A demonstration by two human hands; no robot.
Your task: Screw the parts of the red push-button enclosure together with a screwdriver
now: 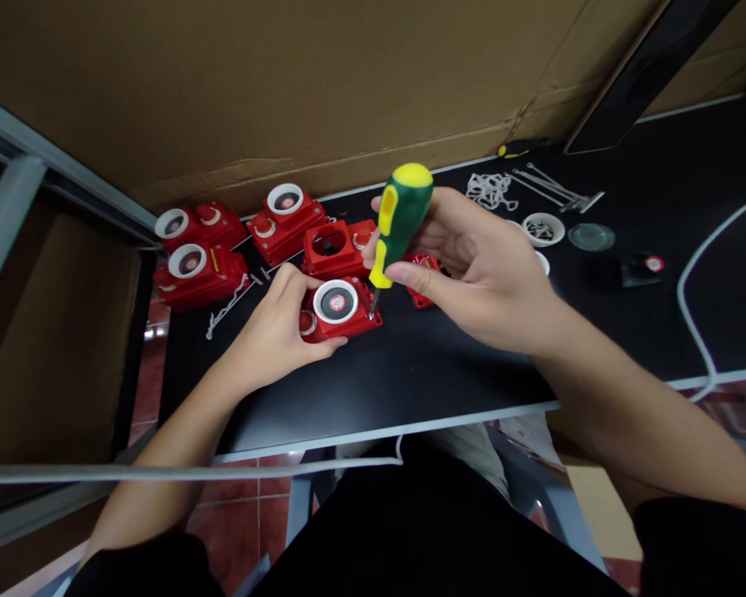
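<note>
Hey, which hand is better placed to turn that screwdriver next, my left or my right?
Probably your right hand: it holds the green-and-yellow screwdriver, its tip at a corner of the red unit. Your left hand grips that unit's opposite end.

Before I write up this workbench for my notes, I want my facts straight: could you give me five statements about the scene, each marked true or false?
1. The right hand holds a green and yellow screwdriver. True.
2. The left hand touches nothing. False: it grips a red unit with a white ring.
3. The screwdriver's tip is at a corner of that red unit. True.
4. The white bowl with small metal pieces stands at the left end of the tabletop. False: it stands on the right side, beyond the right hand.
5. The tabletop is black. True.
</note>
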